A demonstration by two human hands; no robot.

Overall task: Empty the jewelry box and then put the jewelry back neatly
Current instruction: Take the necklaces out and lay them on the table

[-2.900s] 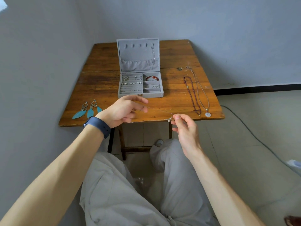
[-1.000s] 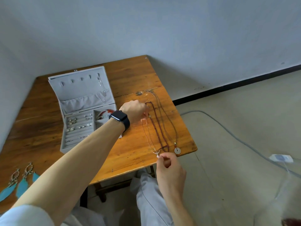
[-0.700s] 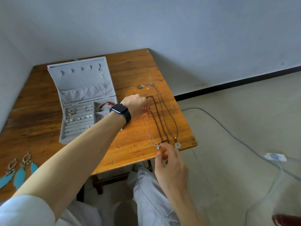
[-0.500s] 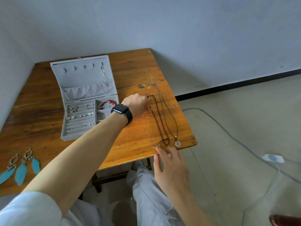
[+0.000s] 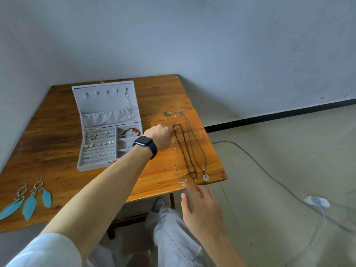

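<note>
While your left hand curls over the silver chain at 12 o'clock, pinch unconfirmed, right hand spread: chain likely limp, light; lift by its ends.

Left hand reaches forward, fingers curled; right hand hovers nearer, fingers straight.
</note>
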